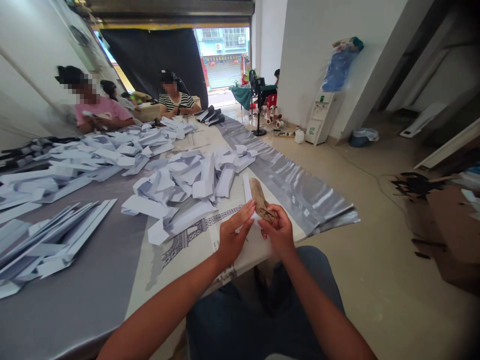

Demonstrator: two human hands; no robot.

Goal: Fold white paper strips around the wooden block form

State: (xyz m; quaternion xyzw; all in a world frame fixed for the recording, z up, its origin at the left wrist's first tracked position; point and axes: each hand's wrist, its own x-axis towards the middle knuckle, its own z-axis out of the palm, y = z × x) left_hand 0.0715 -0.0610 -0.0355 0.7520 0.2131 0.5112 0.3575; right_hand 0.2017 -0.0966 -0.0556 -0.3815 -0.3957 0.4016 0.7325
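Close to the table's near edge, my right hand point(278, 231) grips the lower end of a brown, worn-looking block point(258, 196), probably wood. A narrow white paper piece point(247, 188) stands along the block's left side. My left hand point(234, 231) presses its closed fingertips against this paper's lower end, with the thumb below; part of the paper is hidden by the fingers. Just beyond my hands lies a loose heap of folded white paper sleeves point(204, 177). Flat white paper strips point(56, 245) are stacked at the left.
A patterned cloth point(112, 270) covers the table, its silvery side point(300, 185) hanging at the right. A larger paper heap point(97, 152) lies further back, near two seated people point(99, 107). A standing fan point(257, 100), a water dispenser point(320, 117) and cardboard point(453, 230) are on the floor.
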